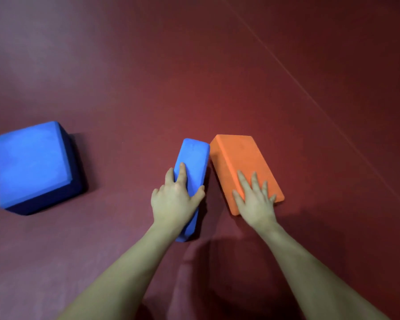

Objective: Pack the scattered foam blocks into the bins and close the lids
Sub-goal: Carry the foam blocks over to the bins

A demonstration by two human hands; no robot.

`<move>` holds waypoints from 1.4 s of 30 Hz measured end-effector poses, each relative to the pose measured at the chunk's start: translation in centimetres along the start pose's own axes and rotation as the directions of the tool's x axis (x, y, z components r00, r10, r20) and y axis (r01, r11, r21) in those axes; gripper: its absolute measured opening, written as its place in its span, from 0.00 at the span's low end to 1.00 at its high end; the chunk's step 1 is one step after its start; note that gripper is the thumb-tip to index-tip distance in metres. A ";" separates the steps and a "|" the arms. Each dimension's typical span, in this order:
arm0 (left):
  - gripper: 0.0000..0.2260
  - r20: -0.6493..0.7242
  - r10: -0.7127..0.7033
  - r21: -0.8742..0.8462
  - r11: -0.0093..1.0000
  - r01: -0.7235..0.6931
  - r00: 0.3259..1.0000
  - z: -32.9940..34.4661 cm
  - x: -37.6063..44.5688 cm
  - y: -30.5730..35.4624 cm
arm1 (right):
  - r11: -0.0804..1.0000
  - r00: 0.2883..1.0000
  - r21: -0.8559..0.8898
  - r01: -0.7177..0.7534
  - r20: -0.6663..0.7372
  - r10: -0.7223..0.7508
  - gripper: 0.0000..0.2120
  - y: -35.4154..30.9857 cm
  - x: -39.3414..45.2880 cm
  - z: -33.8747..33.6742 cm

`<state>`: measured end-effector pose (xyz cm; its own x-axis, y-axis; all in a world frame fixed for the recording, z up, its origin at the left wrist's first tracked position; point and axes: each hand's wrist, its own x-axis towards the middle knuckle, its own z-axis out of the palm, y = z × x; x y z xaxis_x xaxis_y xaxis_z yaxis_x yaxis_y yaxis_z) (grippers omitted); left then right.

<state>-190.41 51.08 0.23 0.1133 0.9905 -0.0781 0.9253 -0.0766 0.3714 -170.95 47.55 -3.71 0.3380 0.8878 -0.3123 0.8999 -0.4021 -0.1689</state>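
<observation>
A narrow blue foam block [193, 155] stands on its long edge at the centre of the dark red floor. My left hand [174, 199] grips it from above, thumb on its right side and fingers over the top and left side. Beside it, touching at the far corner, lies an orange foam block [236, 155]. My right hand [254, 199] rests flat on the orange block's near end with fingers spread and straight. A larger blue foam block [32, 165] sits alone at the left. No bin is in view.
The dark red floor [194, 65] stretches all around. A thin pale seam line [310, 93] runs diagonally across the upper right.
</observation>
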 end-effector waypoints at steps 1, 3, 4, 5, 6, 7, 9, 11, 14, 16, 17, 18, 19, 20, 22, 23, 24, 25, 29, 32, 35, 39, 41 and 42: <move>0.33 -0.001 -0.006 0.003 1.000 0.006 1.000 0.0 -0.2 0.1 | 0.999 1.000 0.050 0.002 -0.001 -0.002 0.29 0.4 -0.3 -0.5; 0.33 -0.007 -0.008 0.009 1.000 0.008 1.000 -0.1 -0.6 0.1 | 0.996 0.999 0.081 0.031 0.009 -0.031 0.28 1.2 -1.3 -1.1; 0.33 -0.008 -0.008 0.016 1.000 0.008 1.000 -0.2 -0.5 0.2 | 0.994 0.999 0.102 0.049 0.002 -0.049 0.28 1.6 -1.7 -1.3; 0.33 -0.004 -0.005 0.029 1.000 0.005 1.000 -0.2 -0.3 0.3 | 0.986 0.998 0.156 0.062 -0.022 -0.059 0.27 1.8 -2.0 -1.4; 0.33 0.002 0.003 0.049 0.999 -0.003 1.000 -0.2 -0.3 0.5 | 0.970 0.996 0.230 0.075 -0.060 -0.063 0.26 1.9 -2.3 -1.5; 0.33 0.005 0.017 0.068 0.998 -0.017 1.000 -0.1 -0.4 0.7 | 0.944 0.992 0.315 0.100 -0.107 -0.069 0.25 1.9 -2.6 -1.5; 0.33 0.006 0.037 0.067 0.997 -0.037 0.999 -0.1 -1.0 0.9 | 0.886 0.975 0.427 0.182 -0.193 -0.107 0.24 1.8 -3.6 -1.3; 0.33 0.033 0.003 0.017 1.000 -0.004 0.999 -0.2 -1.7 0.8 | 0.864 0.969 0.457 0.211 -0.216 -0.122 0.23 1.4 -4.8 -1.1; 0.33 0.066 0.005 0.039 0.999 -0.007 0.998 -0.2 -2.6 0.5 | 0.883 0.974 0.432 0.185 -0.202 -0.105 0.23 0.9 -5.8 -1.4; 0.35 0.096 0.055 0.089 0.994 -0.063 0.994 0.0 -2.9 0.5 | 0.920 0.990 0.373 0.117 -0.123 -0.077 0.27 0.5 -5.9 -1.9; 0.37 0.114 0.075 0.110 0.990 -0.088 0.991 0.1 -3.0 0.5 | 0.942 0.996 0.325 0.076 -0.074 -0.055 0.32 0.3 -5.8 -2.1; 0.39 0.130 0.088 0.121 0.987 -0.103 0.988 0.1 -3.1 0.3 | 0.960 0.998 0.277 0.051 -0.044 -0.040 0.39 0.0 -5.9 -2.2; 0.40 0.144 0.091 0.118 0.987 -0.108 0.985 0.1 -3.1 0.1 | 0.972 0.999 0.232 0.040 -0.030 -0.034 0.46 -0.2 -6.0 -2.1; 0.40 0.154 0.092 0.103 0.989 -0.109 0.984 0.0 -3.0 -0.1 | 0.981 0.999 0.192 0.038 -0.026 -0.034 0.50 -0.6 -6.0 -2.0; 0.39 0.165 0.104 0.066 0.991 -0.116 0.981 -0.1 -2.9 -0.5 | 0.992 0.998 0.115 0.043 -0.048 -0.038 0.53 -1.2 -6.2 -1.7; 0.38 0.174 0.108 0.051 0.992 -0.118 0.979 -0.2 -2.8 -0.6 | 0.996 0.996 0.072 0.054 -0.071 -0.049 0.51 -1.6 -6.2 -1.6; 0.37 0.185 0.110 0.038 0.992 -0.119 0.976 -0.3 -2.6 -0.7 | 0.997 0.993 0.023 0.074 -0.089 -0.071 0.49 -1.8 -6.3 -1.5; 0.36 0.196 0.114 0.029 0.992 -0.122 0.974 -0.4 -2.5 -0.8 | 0.995 0.991 -0.020 0.094 -0.098 -0.095 0.45 -2.0 -6.5 -1.4; 0.33 0.188 0.145 0.027 0.988 -0.153 0.971 -0.7 -2.8 -1.3 | 0.993 0.991 -0.057 0.105 -0.082 -0.109 0.39 -1.8 -6.9 -1.3; 0.31 0.146 0.161 0.047 0.984 -0.169 0.976 -0.9 -2.8 -1.7 | 0.994 0.992 -0.011 0.107 -0.069 -0.108 0.38 -1.6 -6.7 -1.7; 0.32 0.118 0.144 0.040 0.988 -0.149 0.983 -1.9 -2.7 -1.9 | 0.990 0.991 0.092 0.110 -0.083 -0.102 0.38 -2.2 -7.2 -2.1; 0.33 0.113 0.099 0.020 0.995 -0.102 0.989 -5.5 -3.6 -2.4 | 0.971 0.990 0.200 0.133 -0.075 -0.121 0.36 -4.0 -8.5 -4.1; 0.33 0.115 0.065 0.011 0.998 -0.067 0.991 -8.4 -4.2 -2.1 | 0.970 0.991 0.204 0.130 -0.028 -0.127 0.35 -5.1 -9.6 -6.6; 0.33 0.117 0.052 0.009 0.999 -0.053 0.992 -10.1 -4.5 -1.8 | 0.970 0.991 0.205 0.134 -0.016 -0.134 0.35 -5.7 -10.2 -8.0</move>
<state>-196.22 47.89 9.22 0.2027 0.9650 -0.1661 0.9211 -0.1304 0.3669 -177.31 42.55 7.98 0.2192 0.9370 -0.2721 0.8615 -0.3168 -0.3968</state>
